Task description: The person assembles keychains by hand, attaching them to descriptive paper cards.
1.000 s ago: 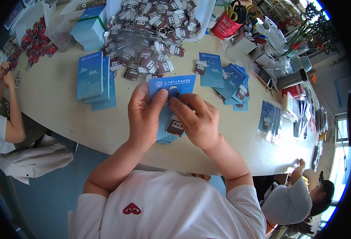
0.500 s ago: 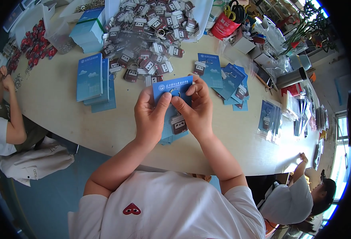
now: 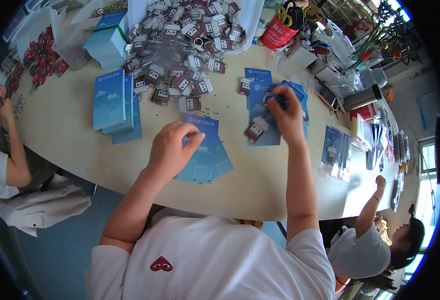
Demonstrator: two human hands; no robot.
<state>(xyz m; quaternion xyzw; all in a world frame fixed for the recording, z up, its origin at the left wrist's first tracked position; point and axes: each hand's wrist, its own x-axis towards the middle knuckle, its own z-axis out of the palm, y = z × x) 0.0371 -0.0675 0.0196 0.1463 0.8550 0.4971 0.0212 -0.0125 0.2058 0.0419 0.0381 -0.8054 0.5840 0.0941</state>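
Note:
My right hand [image 3: 287, 112] pinches the upper edge of a blue card [image 3: 267, 139], slightly blurred, above the other cards at the right. A brown-and-white keychain [image 3: 256, 129] hangs from its ring against this card. My left hand [image 3: 172, 150] is closed, thumb and forefinger together, over the left edge of a small stack of blue cards [image 3: 202, 162] in front of me. Anything between those fingertips is too small or hidden to make out. Behind the held card lie blue cards with keychains [image 3: 245, 86]. A large heap of similar keychains [image 3: 190, 65] lies farther back.
Stacked blue cards [image 3: 109, 102] lie at the left, near a banded card bundle [image 3: 107, 42]. Red keychains [image 3: 45, 55] are at the far left. A red scissors holder [image 3: 278, 34] stands at the back. Bagged cards [image 3: 334, 152] lie right. People sit on both sides.
My hands have parted. The right one has carried the card with the keychain to the right, over the other cards. The left one has dropped back over the front stack, letting go of the card.

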